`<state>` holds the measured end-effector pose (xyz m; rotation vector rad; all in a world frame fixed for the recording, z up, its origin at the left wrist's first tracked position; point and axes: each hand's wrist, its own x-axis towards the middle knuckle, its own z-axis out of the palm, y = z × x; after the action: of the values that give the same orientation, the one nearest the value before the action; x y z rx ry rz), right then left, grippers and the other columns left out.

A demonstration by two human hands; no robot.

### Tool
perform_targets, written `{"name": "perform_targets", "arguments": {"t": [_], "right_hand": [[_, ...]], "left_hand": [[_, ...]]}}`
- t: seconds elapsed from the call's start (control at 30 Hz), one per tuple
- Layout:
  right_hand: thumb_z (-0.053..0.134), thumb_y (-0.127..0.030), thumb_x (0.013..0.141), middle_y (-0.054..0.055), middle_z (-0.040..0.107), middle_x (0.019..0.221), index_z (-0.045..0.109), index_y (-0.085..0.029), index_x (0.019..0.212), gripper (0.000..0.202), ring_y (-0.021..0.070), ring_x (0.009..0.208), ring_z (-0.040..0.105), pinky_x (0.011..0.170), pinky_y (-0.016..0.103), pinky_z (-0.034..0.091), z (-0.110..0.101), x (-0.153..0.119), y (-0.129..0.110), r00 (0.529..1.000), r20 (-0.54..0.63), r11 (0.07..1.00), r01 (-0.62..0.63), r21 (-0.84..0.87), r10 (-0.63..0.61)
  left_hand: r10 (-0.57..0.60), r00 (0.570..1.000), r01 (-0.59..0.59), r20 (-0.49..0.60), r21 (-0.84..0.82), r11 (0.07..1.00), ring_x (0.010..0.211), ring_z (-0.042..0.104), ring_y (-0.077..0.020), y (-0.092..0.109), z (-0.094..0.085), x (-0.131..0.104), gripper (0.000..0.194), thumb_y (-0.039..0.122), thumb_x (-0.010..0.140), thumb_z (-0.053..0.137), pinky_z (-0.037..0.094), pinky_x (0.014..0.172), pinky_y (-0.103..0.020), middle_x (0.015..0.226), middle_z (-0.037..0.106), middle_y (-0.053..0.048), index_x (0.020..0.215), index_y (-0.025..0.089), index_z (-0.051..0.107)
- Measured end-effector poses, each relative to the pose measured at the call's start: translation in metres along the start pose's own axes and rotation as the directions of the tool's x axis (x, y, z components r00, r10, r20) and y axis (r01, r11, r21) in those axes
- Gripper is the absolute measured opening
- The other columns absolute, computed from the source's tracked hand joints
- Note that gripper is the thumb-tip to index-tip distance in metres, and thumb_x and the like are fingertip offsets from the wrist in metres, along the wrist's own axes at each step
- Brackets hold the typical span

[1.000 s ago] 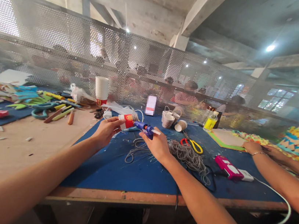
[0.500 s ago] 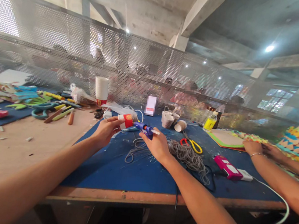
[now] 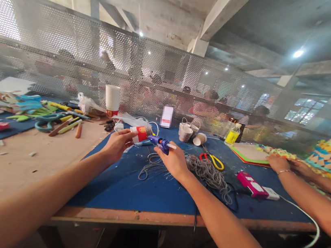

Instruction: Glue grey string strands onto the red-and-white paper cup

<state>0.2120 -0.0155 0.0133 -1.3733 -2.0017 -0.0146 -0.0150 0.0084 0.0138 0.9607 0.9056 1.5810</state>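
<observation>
Your left grip (image 3: 118,145) closes round the red cup (image 3: 141,134), tipped so the glue gun (image 3: 160,142) in your right grip (image 3: 174,158) reaches it.

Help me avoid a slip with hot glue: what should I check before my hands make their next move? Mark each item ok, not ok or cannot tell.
1. Red-and-white cup gripped by the left hand: ok.
2. Glue gun held in the right hand: ok.
3. Glue stick loaded: ok, its pale end sticks out of the back.
4. Nozzle touching the cup: cannot tell, too small to see.
5. Work spot free of loose gray cord: not ok, a tangle lies beside and below the right hand.
6. Co-worker's hands away from the glue gun: ok, they are off to the right.
</observation>
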Motion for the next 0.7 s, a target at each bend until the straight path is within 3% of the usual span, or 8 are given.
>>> {"name": "perform_targets", "arguments": {"t": [0.3,0.43,0.57,0.7], "right_hand": [[0.069,-0.049,0.097,0.005,0.074,0.091,0.069,-0.022,0.091,0.028,0.0219,0.083,0.072,0.069,0.027,0.047,0.0008,-0.0003,0.0007,0.999,-0.025,0.999,0.028,0.035,-0.027],[0.071,-0.047,0.096,0.005,0.076,0.089,0.069,-0.021,0.093,0.027,0.0204,0.080,0.072,0.069,0.026,0.050,0.0000,0.0004,-0.0004,0.998,-0.059,0.981,0.036,0.188,-0.025],[0.063,-0.052,0.100,0.001,0.072,0.069,0.071,-0.021,0.097,0.032,0.0194,0.063,0.070,0.063,0.027,0.051,-0.0031,0.0028,-0.0007,0.999,0.008,0.937,-0.039,0.347,0.039],[0.065,-0.051,0.098,0.006,0.077,0.083,0.069,-0.021,0.103,0.031,0.0243,0.079,0.076,0.070,0.029,0.053,-0.0046,0.0086,0.0068,0.988,-0.105,0.965,-0.081,0.251,0.111]], "left_hand": [[-0.053,0.999,0.053,0.004,-0.007,0.999,0.075,0.069,-0.0180,0.0011,0.0005,-0.0005,0.024,0.026,0.064,0.091,0.052,0.072,-0.029,0.084,0.078,-0.006,0.078,0.017,0.074],[-0.066,0.997,0.066,0.028,-0.006,0.998,0.072,0.069,-0.0180,-0.0011,-0.0009,0.0000,0.022,0.025,0.067,0.090,0.051,0.068,-0.029,0.082,0.077,-0.006,0.077,0.017,0.073],[-0.080,0.995,0.081,0.054,-0.021,0.996,0.068,0.067,-0.0175,-0.0034,-0.0026,0.0012,0.020,0.026,0.068,0.090,0.051,0.065,-0.029,0.077,0.074,-0.005,0.077,0.016,0.075],[-0.086,0.996,0.086,0.040,-0.009,0.996,0.069,0.067,-0.0173,-0.0041,-0.0027,0.0024,0.021,0.026,0.065,0.092,0.052,0.065,-0.029,0.078,0.075,-0.005,0.077,0.017,0.076]]}}
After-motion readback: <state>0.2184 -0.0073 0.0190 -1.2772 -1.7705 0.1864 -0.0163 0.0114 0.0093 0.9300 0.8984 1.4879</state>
